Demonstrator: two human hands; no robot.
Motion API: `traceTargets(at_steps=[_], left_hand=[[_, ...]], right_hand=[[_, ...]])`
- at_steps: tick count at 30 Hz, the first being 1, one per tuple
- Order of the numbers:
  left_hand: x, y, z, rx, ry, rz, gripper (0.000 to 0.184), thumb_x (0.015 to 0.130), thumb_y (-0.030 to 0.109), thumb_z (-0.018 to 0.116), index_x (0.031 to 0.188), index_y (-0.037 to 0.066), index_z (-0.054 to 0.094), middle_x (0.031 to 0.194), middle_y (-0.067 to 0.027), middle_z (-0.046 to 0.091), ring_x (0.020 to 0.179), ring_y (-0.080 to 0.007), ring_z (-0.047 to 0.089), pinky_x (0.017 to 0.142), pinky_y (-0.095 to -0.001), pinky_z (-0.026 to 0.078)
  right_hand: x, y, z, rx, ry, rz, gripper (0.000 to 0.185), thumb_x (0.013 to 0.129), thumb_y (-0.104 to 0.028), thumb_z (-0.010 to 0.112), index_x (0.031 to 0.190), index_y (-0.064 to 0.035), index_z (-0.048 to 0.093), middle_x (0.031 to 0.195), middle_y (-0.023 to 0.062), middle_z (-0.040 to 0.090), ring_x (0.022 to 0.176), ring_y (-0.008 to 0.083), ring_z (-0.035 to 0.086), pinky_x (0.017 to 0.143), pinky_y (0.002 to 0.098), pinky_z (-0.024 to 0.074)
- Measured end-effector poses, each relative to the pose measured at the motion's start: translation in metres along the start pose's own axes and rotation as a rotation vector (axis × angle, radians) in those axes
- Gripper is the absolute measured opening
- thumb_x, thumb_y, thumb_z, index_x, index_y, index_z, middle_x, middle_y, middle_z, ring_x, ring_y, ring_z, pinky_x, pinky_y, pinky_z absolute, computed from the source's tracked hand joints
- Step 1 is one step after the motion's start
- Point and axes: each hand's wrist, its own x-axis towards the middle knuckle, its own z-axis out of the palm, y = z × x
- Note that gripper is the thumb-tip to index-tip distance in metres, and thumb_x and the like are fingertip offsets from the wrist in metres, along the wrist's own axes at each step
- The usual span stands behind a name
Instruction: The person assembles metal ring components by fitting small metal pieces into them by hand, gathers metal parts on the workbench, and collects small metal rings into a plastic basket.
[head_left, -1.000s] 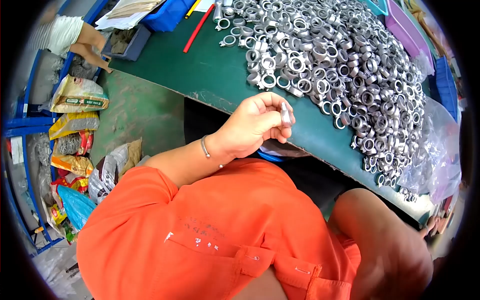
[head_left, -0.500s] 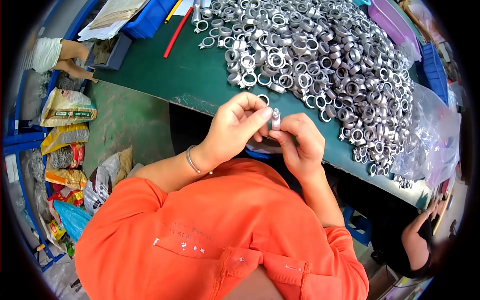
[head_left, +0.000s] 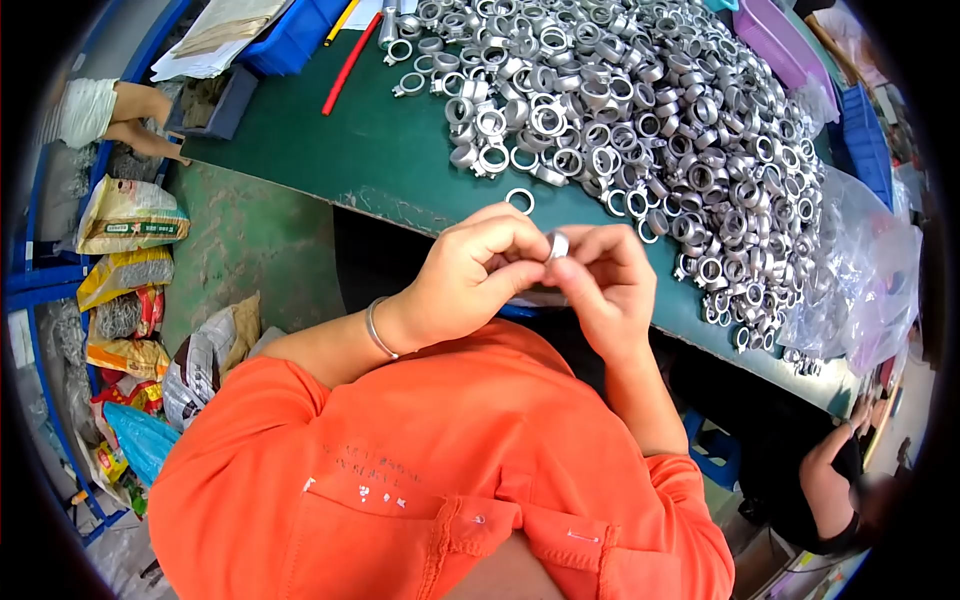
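Between my two hands is a small silver metal ring clamp [head_left: 559, 245], held just off the near edge of the green table. My left hand [head_left: 478, 262] pinches it from the left with thumb and forefinger, a metal bangle on that wrist. From the right, my right hand [head_left: 607, 283] grips the same clamp, fingers curled; fingertips hide most of it. A single loose ring [head_left: 520, 201] lies on the table just beyond my left hand. Past it spreads a large heap of similar metal ring clamps [head_left: 640, 110].
On the green table [head_left: 290, 140] lie a red pen [head_left: 352, 64] and a blue bin [head_left: 300, 38]. A clear plastic bag [head_left: 860, 270] and a purple basket [head_left: 785, 45] flank the heap. Filled sacks [head_left: 130, 220] stand at left. Another person's arm [head_left: 828, 485] shows at lower right.
The clamp has turned in my fingers. My hands have come closer together, with my right fingers now covering more of it. The view has shifted slightly.
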Motion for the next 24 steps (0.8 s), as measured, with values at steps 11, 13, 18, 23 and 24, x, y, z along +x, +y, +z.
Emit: traceTargets(at_steps=[11, 13, 18, 23, 24], left_hand=[[0.000, -0.001, -0.012, -0.534, 0.057, -0.588, 0.025, 0.095, 0.015, 0.045, 0.113, -0.001, 0.049, 0.098, -0.0097, 0.059, 0.083, -0.0169, 0.061, 0.063, -0.0252, 0.053], [0.003, 0.001, -0.012, -0.557, 0.083, -0.581, 0.027, 0.094, 0.013, 0.047, 0.116, -0.002, 0.048, 0.102, -0.0115, 0.060, 0.084, -0.0174, 0.062, 0.066, -0.0256, 0.053], [0.009, -0.003, -0.013, -0.446, 0.145, -0.492, 0.024, 0.093, 0.013, 0.051, 0.111, -0.003, 0.054, 0.092, -0.0094, 0.062, 0.075, -0.0133, 0.060, 0.063, -0.0235, 0.051], [0.006, 0.001, 0.001, -0.258, 0.082, -0.357, 0.014, 0.090, 0.011, 0.057, 0.093, -0.001, 0.061, 0.072, -0.0015, 0.056, 0.059, -0.0059, 0.047, 0.052, -0.0195, 0.041], [0.006, 0.001, 0.001, -0.231, 0.079, -0.364, 0.012, 0.090, 0.011, 0.057, 0.092, -0.001, 0.061, 0.076, -0.0013, 0.056, 0.058, -0.0052, 0.046, 0.051, -0.0188, 0.039]], right_hand=[[0.055, 0.006, -0.003, -1.375, -0.002, -0.591, 0.017, 0.069, -0.008, 0.069, 0.085, -0.0057, 0.062, 0.074, 0.0061, 0.053, 0.067, 0.0259, 0.049, 0.060, 0.0369, 0.0406], [0.052, 0.007, -0.009, -1.276, -0.025, -0.535, 0.012, 0.071, -0.008, 0.068, 0.080, -0.0063, 0.061, 0.073, 0.0062, 0.053, 0.068, 0.0271, 0.051, 0.060, 0.0380, 0.0413], [0.019, -0.006, -0.015, -0.758, -0.043, -0.095, 0.018, 0.071, 0.000, 0.072, 0.085, -0.0026, 0.061, 0.074, 0.0064, 0.059, 0.064, 0.0165, 0.058, 0.055, 0.0256, 0.0458], [0.005, 0.003, -0.019, -0.599, -0.099, -0.157, 0.016, 0.071, 0.002, 0.071, 0.084, -0.0013, 0.063, 0.080, 0.0090, 0.063, 0.070, 0.0185, 0.062, 0.061, 0.0270, 0.0491], [0.003, 0.005, -0.019, -0.587, -0.104, -0.222, 0.015, 0.070, 0.003, 0.071, 0.083, -0.0010, 0.064, 0.081, 0.0095, 0.064, 0.071, 0.0193, 0.062, 0.062, 0.0275, 0.0497]])
